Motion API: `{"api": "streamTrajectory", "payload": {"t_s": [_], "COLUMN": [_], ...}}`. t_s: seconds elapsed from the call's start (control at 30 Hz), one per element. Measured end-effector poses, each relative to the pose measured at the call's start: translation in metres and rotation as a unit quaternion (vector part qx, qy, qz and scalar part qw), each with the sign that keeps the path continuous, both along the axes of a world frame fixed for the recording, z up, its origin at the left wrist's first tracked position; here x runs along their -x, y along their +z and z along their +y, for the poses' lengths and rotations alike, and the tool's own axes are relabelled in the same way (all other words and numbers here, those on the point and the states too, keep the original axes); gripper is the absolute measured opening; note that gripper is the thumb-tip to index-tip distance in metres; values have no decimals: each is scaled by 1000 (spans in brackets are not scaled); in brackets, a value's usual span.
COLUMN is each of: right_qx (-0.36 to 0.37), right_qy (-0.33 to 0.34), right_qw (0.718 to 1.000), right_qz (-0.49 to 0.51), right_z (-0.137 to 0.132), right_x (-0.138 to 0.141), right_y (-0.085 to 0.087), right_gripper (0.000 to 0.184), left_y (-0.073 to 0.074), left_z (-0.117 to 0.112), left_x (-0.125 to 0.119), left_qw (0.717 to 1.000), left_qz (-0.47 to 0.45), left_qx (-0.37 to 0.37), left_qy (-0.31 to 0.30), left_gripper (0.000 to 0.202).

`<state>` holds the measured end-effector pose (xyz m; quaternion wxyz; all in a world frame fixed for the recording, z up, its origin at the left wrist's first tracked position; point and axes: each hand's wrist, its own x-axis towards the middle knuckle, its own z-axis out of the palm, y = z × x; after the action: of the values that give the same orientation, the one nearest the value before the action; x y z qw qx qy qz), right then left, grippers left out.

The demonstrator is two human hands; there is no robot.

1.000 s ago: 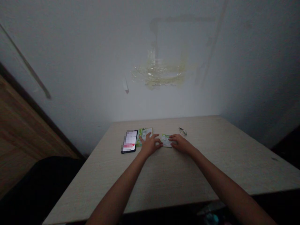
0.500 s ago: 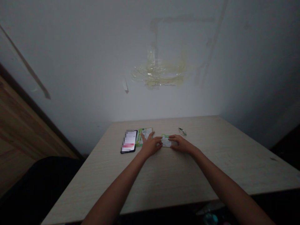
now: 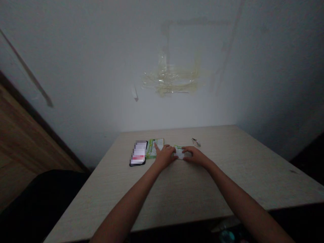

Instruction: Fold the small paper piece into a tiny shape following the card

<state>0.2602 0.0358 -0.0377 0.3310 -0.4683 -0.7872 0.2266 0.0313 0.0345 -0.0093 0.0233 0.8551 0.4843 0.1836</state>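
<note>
A small green-and-white packet (image 3: 179,153) lies on the table between my two hands; whether it is a packet or a card is hard to tell in the dim light. My left hand (image 3: 165,157) has its fingers and thumb closed at the packet's left edge. At the right edge, my right hand (image 3: 195,155) grips it with fingers on the far side and thumb on the near side. Just beyond my left hand is a larger green-and-white packet (image 3: 151,147), partly covered by that hand.
A phone (image 3: 139,153) with a lit, pixelated screen lies left of the larger packet. A small crumpled wrapper-like scrap (image 3: 196,142) sits beyond my right hand. The pale wooden table (image 3: 177,195) meets a wall (image 3: 101,67) with peeling tape (image 3: 174,82).
The fingers of my left hand have drawn in closer around the packet's left edge, and the hand has shifted slightly right. My right hand stays nearly in place.
</note>
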Motion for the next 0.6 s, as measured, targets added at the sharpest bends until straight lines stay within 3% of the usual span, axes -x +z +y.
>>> {"api": "streamTrajectory", "payload": {"t_s": [0.6], "right_qx": [-2], "right_qy": [5], "right_qw": [1000], "right_qz": [-2], "right_z": [-3], "right_x": [1], "right_y": [5], "right_gripper": [32], "left_y": [-3], "left_z": [16], "left_x": [9], "left_qw": [996], "left_qz": [63], "left_qx": [53], "left_qy": [-30], "left_gripper": [39]}}
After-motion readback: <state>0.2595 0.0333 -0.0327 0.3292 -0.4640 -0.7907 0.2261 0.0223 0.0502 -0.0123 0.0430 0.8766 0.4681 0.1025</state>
